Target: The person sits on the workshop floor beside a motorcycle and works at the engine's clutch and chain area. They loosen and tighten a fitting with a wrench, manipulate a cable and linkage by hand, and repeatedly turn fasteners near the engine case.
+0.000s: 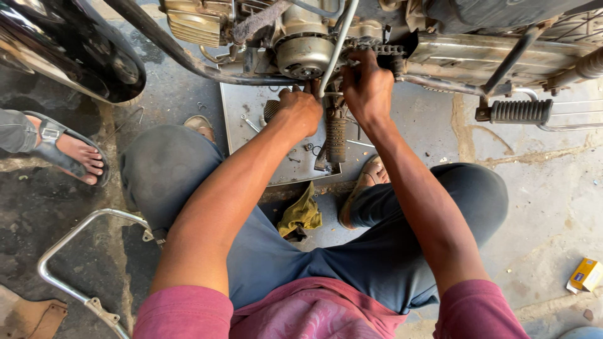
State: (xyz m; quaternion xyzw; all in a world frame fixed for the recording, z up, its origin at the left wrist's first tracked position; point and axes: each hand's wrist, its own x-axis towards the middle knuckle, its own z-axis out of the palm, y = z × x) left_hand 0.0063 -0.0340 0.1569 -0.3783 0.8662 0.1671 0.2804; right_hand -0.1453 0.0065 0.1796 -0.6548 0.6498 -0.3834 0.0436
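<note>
I squat beside a motorcycle whose engine casing (pixel 304 55) and drive chain (pixel 384 49) fill the top of the view. My left hand (pixel 300 110) is closed around something small just under the round casing, beside the frame tube; what it grips is hidden by the fingers. My right hand (pixel 366 85) is higher, its fingers curled onto the chain and sprocket area. Between my hands runs a thin silver rod (pixel 337 49). Below them hangs a ribbed rubber footpeg (pixel 336 138).
A metal tray (pixel 251 132) with small loose parts lies under the engine. A yellow rag (pixel 301 213) sits between my feet. Another person's sandalled foot (pixel 72 154) is at left. A chrome guard bar (pixel 75 263) lies lower left, a small yellow box (pixel 585 274) at right, a rear footpeg (pixel 520 111) upper right.
</note>
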